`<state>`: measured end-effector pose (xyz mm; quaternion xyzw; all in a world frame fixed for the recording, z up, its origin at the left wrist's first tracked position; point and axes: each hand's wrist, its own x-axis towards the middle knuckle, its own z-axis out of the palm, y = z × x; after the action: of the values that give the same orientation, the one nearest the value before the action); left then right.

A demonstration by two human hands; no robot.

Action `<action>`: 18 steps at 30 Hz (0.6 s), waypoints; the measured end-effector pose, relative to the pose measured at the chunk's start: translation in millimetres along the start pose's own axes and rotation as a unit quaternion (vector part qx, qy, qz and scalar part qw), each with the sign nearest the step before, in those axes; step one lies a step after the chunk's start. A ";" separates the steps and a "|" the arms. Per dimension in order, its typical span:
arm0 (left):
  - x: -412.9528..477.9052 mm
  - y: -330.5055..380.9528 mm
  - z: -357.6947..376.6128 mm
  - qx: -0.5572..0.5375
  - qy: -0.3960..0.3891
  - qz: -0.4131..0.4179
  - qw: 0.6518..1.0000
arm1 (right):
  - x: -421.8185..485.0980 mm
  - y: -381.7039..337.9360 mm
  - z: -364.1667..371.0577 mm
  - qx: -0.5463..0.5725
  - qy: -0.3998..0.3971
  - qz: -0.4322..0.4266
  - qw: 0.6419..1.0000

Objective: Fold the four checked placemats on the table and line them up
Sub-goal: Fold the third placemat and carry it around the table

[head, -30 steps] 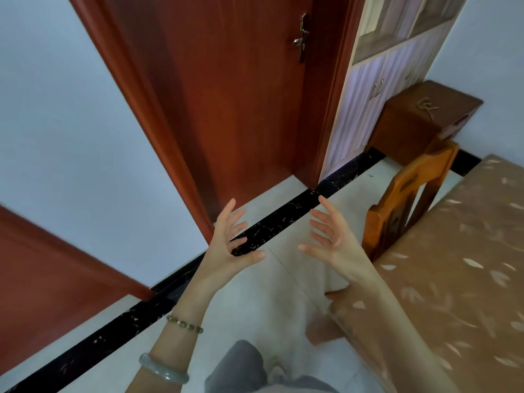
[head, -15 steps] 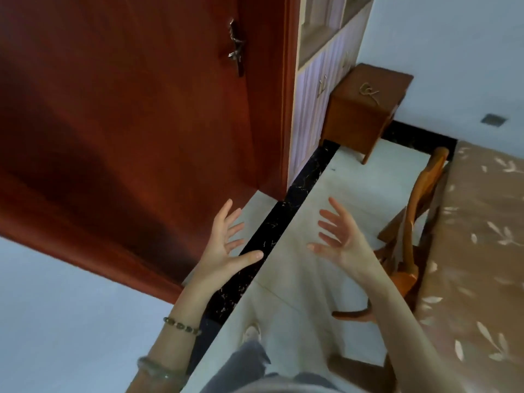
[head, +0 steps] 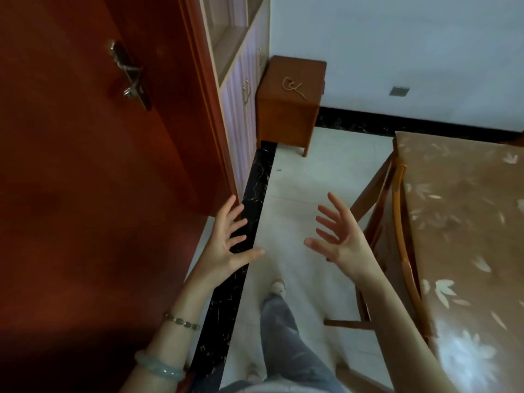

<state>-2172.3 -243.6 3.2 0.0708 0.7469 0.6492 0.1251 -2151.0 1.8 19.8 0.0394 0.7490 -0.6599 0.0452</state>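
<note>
Table [head: 467, 236] looms nearer; left hand [head: 226, 246] and right hand [head: 344, 243] stay spread.

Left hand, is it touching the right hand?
Apart. The head view shows bare floor between the left hand and right hand, both with fingers spread.

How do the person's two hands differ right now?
The left hand has a beaded bracelet and a pale bangle on its arm; the right hand has a bare arm. The left hand is over the dark floor strip by the door; the right hand is beside the chair. Both are spread open and hold nothing.
</note>
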 end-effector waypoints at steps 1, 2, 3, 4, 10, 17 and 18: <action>20.3 -1.0 -0.8 0.000 -0.007 -0.001 1.000 | 16.3 0.9 -4.5 0.001 0.008 0.002 1.000; 40.9 -1.3 -1.0 0.001 -0.012 -0.002 1.000 | 33.1 1.7 -9.6 0.002 0.018 0.004 1.000; 62.1 -0.4 -0.9 0.002 -0.019 -0.001 1.000 | 51.0 2.1 -15.0 0.002 0.027 0.004 1.000; 84.1 1.0 -0.8 0.005 -0.025 0.001 1.000 | 69.9 1.7 -20.7 0.002 0.036 0.004 0.999; 213.2 20.9 7.0 -0.004 -0.055 -0.005 0.998 | 180.2 -13.7 -63.3 0.000 0.073 0.002 0.997; 333.7 28.7 21.8 0.002 -0.096 -0.014 0.995 | 272.9 -20.9 -109.3 -0.001 0.115 0.013 0.993; 351.8 29.6 23.7 0.002 -0.102 -0.016 0.995 | 285.0 -20.1 -115.4 0.001 0.121 0.017 0.992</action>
<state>-2504.6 -122.3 -4.0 0.1251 0.7328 0.6345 0.2113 -2438.2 113.5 19.9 0.1317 0.7474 -0.6503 -0.0352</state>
